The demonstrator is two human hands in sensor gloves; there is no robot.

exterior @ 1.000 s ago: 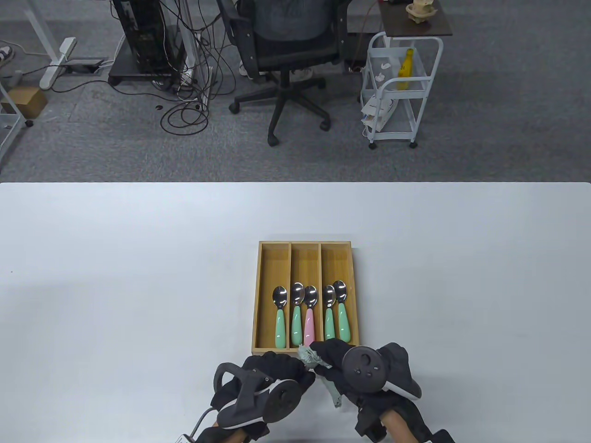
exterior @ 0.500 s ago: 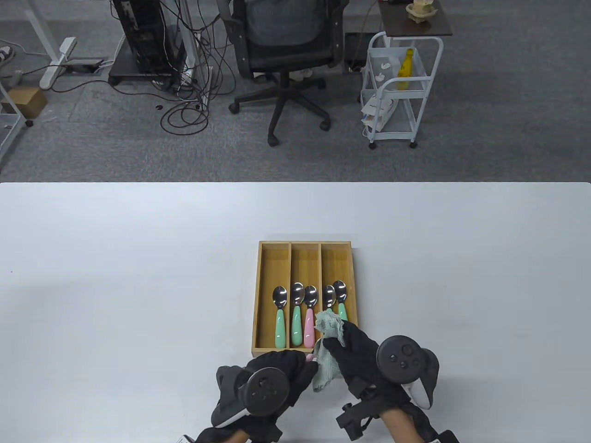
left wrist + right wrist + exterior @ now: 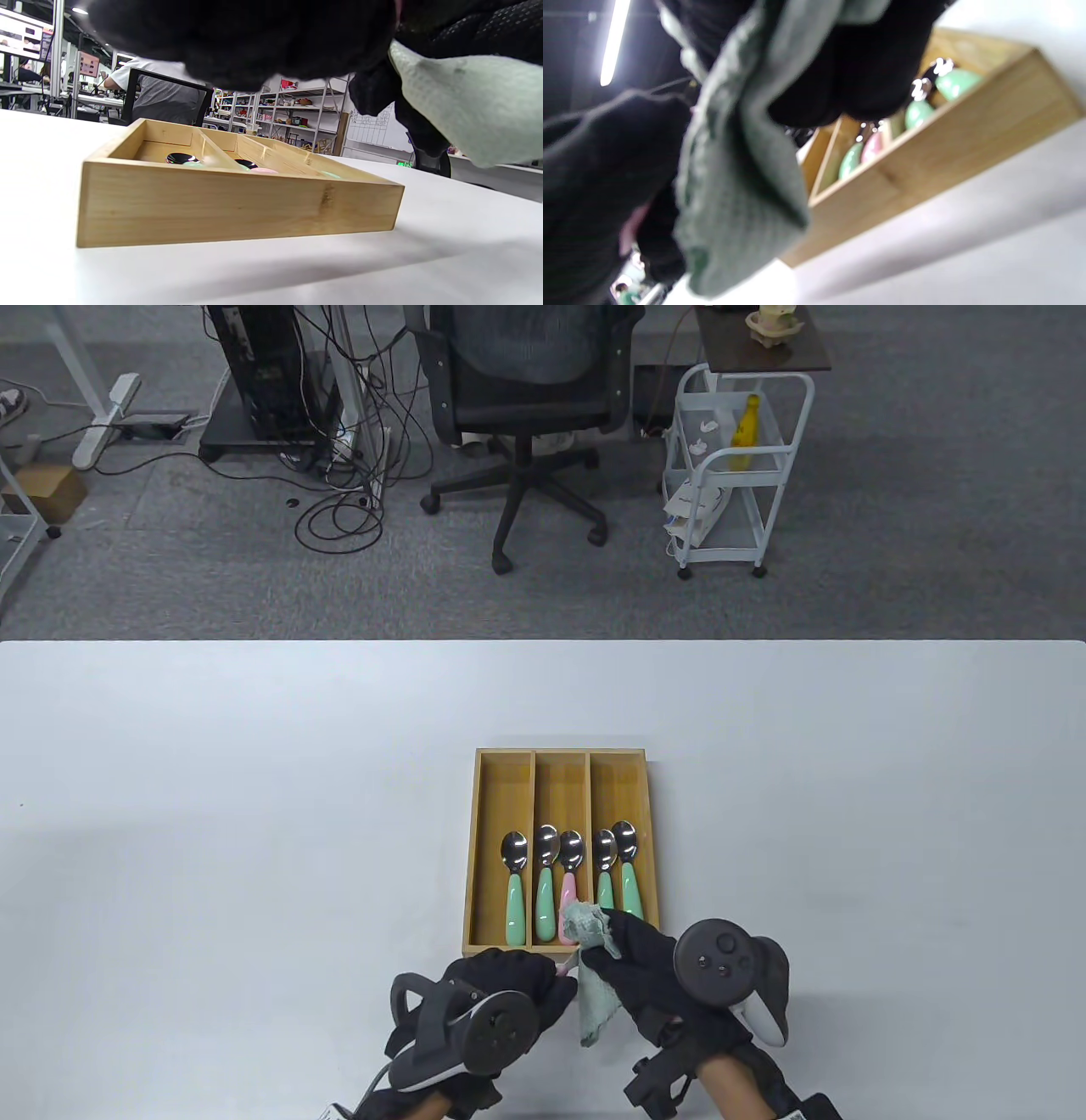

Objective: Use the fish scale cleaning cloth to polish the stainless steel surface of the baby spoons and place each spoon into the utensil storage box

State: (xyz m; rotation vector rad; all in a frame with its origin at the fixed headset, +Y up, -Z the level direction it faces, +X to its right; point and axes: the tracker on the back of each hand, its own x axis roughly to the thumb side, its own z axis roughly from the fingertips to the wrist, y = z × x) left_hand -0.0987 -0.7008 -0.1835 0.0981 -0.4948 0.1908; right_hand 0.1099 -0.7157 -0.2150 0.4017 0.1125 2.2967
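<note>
A wooden storage box with three compartments lies near the table's front and holds several baby spoons with green handles and one with a pink handle. Just in front of the box my left hand grips a pink-handled spoon; only a sliver of its handle shows. My right hand pinches the pale green cloth around that spoon's hidden bowl, over the box's near edge. The cloth hangs down before the box in the right wrist view. The left wrist view has the box and the cloth.
The white table stretches wide on both sides of the box. Beyond its far edge stand an office chair and a white wire cart on grey carpet.
My right hand pushed the cloth forward over the box's near end, then drew it slightly back. My left hand stayed in place, with its wrist turning a little.
</note>
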